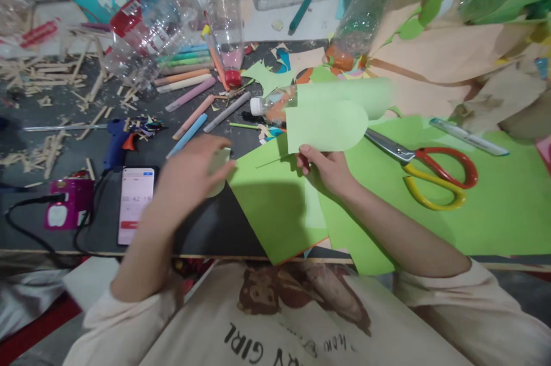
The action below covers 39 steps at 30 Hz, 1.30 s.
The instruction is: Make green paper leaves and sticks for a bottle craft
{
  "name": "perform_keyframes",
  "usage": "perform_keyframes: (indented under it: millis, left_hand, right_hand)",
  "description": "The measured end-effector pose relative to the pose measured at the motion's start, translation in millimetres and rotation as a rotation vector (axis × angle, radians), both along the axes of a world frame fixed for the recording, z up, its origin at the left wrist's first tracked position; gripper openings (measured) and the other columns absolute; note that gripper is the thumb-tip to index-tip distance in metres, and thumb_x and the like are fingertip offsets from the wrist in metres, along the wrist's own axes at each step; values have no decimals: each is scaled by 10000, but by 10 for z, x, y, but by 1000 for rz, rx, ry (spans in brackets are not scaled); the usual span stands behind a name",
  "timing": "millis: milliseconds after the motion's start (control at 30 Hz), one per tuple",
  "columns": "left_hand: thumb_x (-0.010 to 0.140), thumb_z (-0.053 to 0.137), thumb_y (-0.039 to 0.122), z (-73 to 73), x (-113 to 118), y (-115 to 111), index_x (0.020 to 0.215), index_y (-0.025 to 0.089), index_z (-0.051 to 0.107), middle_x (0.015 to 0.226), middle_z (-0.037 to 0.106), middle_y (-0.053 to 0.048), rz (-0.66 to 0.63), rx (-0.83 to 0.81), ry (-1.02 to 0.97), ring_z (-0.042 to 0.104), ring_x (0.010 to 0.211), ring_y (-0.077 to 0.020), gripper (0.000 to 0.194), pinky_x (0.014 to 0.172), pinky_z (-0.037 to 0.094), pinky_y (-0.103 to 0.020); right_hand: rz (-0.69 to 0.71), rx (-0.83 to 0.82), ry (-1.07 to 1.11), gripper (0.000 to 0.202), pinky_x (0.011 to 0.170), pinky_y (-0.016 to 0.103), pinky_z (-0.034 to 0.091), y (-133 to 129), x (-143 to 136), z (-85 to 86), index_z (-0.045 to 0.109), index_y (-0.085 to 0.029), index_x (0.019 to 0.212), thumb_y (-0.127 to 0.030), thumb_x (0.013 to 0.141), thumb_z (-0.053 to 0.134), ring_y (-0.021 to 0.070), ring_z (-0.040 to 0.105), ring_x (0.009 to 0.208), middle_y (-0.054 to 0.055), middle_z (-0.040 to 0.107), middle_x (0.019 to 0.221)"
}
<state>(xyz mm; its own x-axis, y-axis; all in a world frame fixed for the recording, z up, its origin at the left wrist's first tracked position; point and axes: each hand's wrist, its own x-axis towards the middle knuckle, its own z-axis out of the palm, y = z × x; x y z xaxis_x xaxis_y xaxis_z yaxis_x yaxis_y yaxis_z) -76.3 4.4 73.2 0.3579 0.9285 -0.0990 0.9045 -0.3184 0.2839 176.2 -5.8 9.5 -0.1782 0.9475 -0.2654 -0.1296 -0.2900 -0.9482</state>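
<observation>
My right hand (325,168) pinches the lower left edge of a pale green paper cutout (327,128) with one rounded end. The cutout is held up in front of a clear plastic bottle (275,103), which lies on its side with pale green paper (344,90) around its body. My left hand (189,174), smeared by motion, is curled with a small piece of pale green paper (218,187) at its thumb and fingers. Brighter green sheets (271,205) lie below the hands. To the right of my right hand rest scissors (402,154) with red and yellow handles.
A phone (136,197) showing a timer lies left, near a purple box (69,205) with a cable. Behind it are a blue glue gun (115,142) and scattered wooden sticks (51,76). Markers (191,93), clear bottles (224,10), paper scraps and a box cutter (469,136) surround the work area.
</observation>
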Motion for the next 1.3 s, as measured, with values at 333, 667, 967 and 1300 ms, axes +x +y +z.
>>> perform_keyframes:
  millis: [333, 667, 967, 1300]
  left_hand:
    - [948, 451, 187, -434, 669, -20, 874, 182, 589, 830, 657, -84, -273, -7, 80, 632, 775, -229, 156, 635, 424, -314]
    - [809, 716, 410, -614, 697, 217, 820, 203, 515, 708, 590, 35, 304, -546, -1276, 536, 573, -84, 289, 572, 463, -216]
    - [699, 833, 335, -751, 705, 183, 860, 193, 585, 689, 648, 41, 380, -589, -1512, 603, 592, -77, 327, 572, 504, -192]
    - [750, 799, 392, -735, 696, 150, 866, 194, 562, 748, 652, 37, 290, -628, -1472, 657, 615, -96, 330, 581, 520, -210]
  right_hand:
    - [-101, 25, 21, 487, 469, 264, 431, 2, -15, 21, 573, -211, 513, -629, 725, 704, 85, 448, 430, -27, 525, 485]
    - [-103, 44, 14, 488, 465, 265, 455, -37, -32, 30, 554, -219, 516, -630, 746, 683, 85, 436, 420, -32, 511, 473]
    - [-37, 50, 38, 478, 479, 257, 454, -64, -44, 18, 599, -214, 519, -614, 763, 692, 86, 469, 434, -30, 543, 479]
    - [-22, 3, 11, 506, 468, 263, 436, -79, -84, 35, 595, -210, 545, -673, 712, 709, 92, 470, 444, -28, 546, 492]
